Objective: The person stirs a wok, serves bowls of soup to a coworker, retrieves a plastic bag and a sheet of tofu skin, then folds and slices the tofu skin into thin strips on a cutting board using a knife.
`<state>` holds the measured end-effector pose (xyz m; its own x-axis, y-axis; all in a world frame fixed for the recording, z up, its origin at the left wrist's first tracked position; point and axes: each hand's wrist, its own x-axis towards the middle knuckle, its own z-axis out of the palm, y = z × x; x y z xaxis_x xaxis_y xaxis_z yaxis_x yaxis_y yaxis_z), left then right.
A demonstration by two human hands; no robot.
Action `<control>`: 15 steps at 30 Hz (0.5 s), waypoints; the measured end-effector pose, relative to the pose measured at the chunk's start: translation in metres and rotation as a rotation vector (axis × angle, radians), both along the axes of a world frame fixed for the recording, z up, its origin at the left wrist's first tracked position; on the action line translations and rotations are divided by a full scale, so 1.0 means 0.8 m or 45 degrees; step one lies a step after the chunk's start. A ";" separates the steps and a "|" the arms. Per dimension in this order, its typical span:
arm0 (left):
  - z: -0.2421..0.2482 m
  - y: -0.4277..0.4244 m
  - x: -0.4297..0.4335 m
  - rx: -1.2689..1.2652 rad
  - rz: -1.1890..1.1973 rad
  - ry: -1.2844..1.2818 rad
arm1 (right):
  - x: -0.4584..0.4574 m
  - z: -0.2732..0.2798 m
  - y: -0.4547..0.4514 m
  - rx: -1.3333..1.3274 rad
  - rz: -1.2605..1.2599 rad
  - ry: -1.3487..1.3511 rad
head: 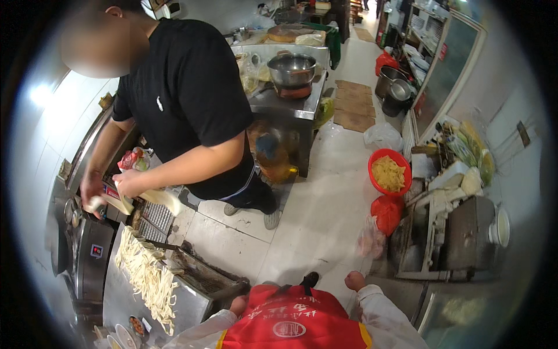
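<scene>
My right hand (355, 280) hangs beside the red apron (292, 320), its fingers curled into a loose fist with nothing visible in it. On the other side, my left hand (238, 305) is near the corner of a stainless steel table (192, 301); the apron's edge partly hides it, and its fingers cannot be made out. A long heap of flat, pale noodles (146, 277) lies across that table. Beyond the noodles a person in a black T-shirt (187, 78) holds a wide strip of dough (161, 200) in both hands over the cooking station.
A metal trough (209, 266) adjoins the table. Small bowls (126, 336) stand at its near end. To the right are a red basin (389, 172) of yellowish food, a red plastic bag (387, 213) and a machine (462, 235). Cardboard (354, 104) lies on the tiled floor.
</scene>
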<state>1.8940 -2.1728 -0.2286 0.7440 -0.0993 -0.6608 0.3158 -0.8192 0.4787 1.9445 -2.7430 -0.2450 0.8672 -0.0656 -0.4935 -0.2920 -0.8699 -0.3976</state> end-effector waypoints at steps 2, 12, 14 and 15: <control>0.026 -0.043 0.040 -0.033 0.303 0.058 | 0.042 -0.010 -0.029 -0.013 -0.007 0.004; -0.040 -0.088 0.194 -0.051 -0.392 -0.176 | 0.228 -0.030 -0.016 0.293 -0.052 0.187; -0.069 -0.091 0.245 0.127 -0.842 -0.287 | 0.263 -0.002 -0.031 0.274 0.091 0.155; -0.080 -0.095 0.272 0.217 -1.073 -0.342 | 0.283 0.012 -0.040 0.235 0.139 0.118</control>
<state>2.1117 -2.2487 -0.2929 0.5999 -0.5986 -0.5309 -0.5271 -0.7949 0.3006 2.1706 -2.7747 -0.2352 0.8147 0.1253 -0.5661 -0.2425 -0.8133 -0.5289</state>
